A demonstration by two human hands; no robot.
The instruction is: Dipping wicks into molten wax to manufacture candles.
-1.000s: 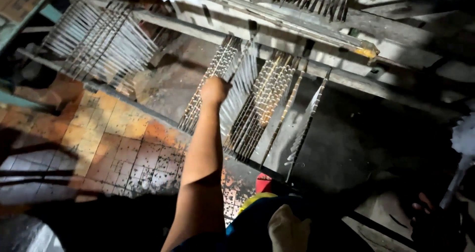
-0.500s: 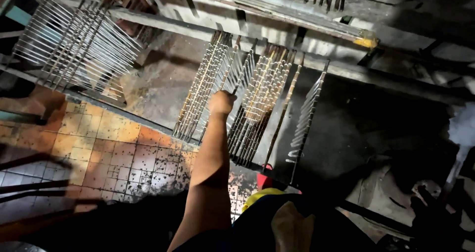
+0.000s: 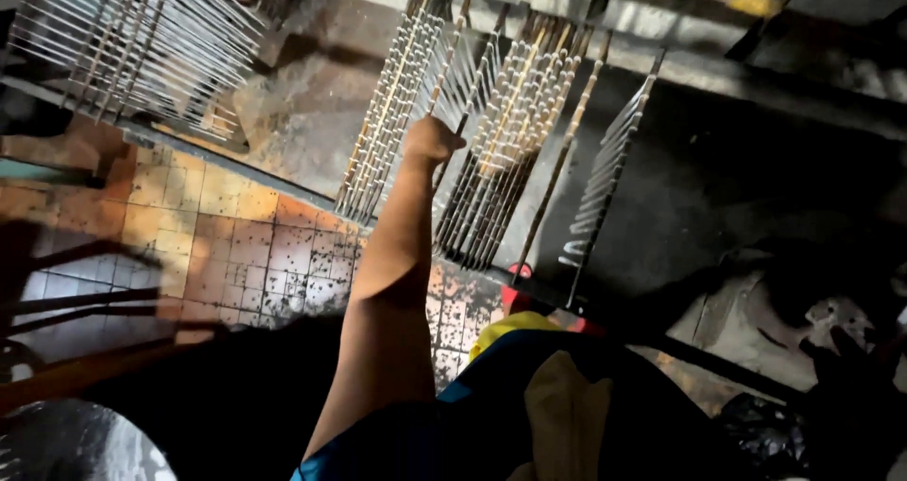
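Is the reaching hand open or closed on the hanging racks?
Closed: the hand is curled into a fist among the hanging racks of rods; whether it grips a rod cannot be told.

The floor [image 3: 236, 245] has orange and grey tiles with dark spots. Past the tiles the ground [image 3: 718, 179] is black and dirty. The room is dim.

1 bare arm was extended forward and upward from the lower middle of the view, elbow nearly straight, forearm turned outward. Which arm it was could not be determined. The hand [image 3: 432, 141] was held closed in a loose fist, knuckles uppermost. The other hand was not seen.
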